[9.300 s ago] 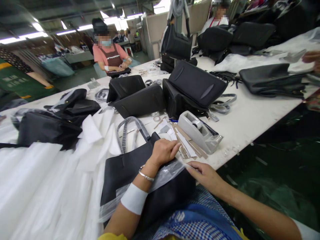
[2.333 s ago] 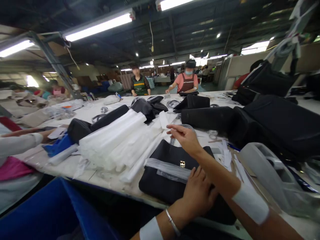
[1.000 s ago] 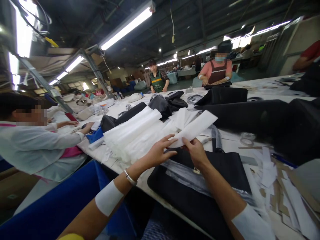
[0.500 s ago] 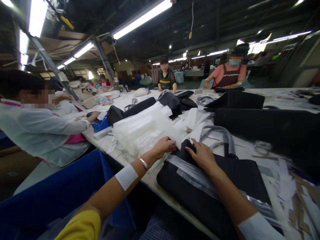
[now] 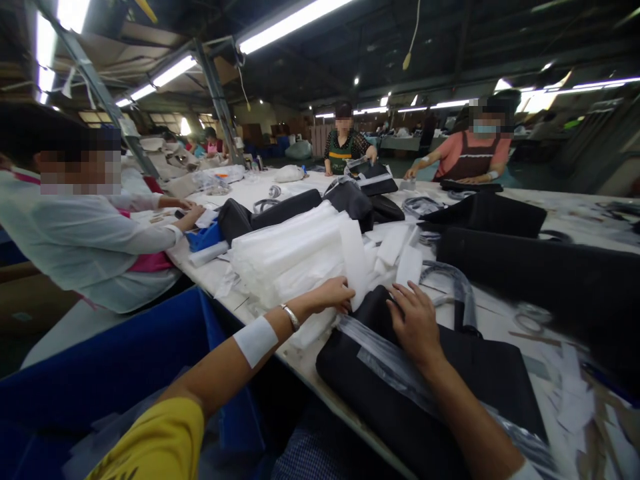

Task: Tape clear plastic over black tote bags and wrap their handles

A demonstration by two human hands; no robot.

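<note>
My left hand (image 5: pixel 339 294) pinches the lower end of a white foam strip (image 5: pixel 354 260), which stands up beside a stack of white foam sheets (image 5: pixel 290 250). A black bag (image 5: pixel 480 373) lies at the table's near edge, with clear plastic wrap (image 5: pixel 385 357) across it. On the bag's raised top part rests my right hand (image 5: pixel 413 317), fingers spread and holding nothing. A plastic-wrapped handle (image 5: pixel 457 287) loops up behind the bag. Further white foam pieces (image 5: pixel 395 247) lie beyond my right hand.
A blue bin (image 5: pixel 125 360) stands below the table at the left. One person (image 5: pixel 85 227) works at the left, and two people (image 5: pixel 343 143) (image 5: pixel 473 150) stand across the table (image 5: pixel 300 373). Black bags (image 5: pixel 540 267) lie at the right; paper scraps (image 5: pixel 575 393) are nearer.
The foam strip now stands more upright in my left hand. My right hand's fingers have spread over the bag. The person across the centre now holds up a black item, and the view has shifted slightly.
</note>
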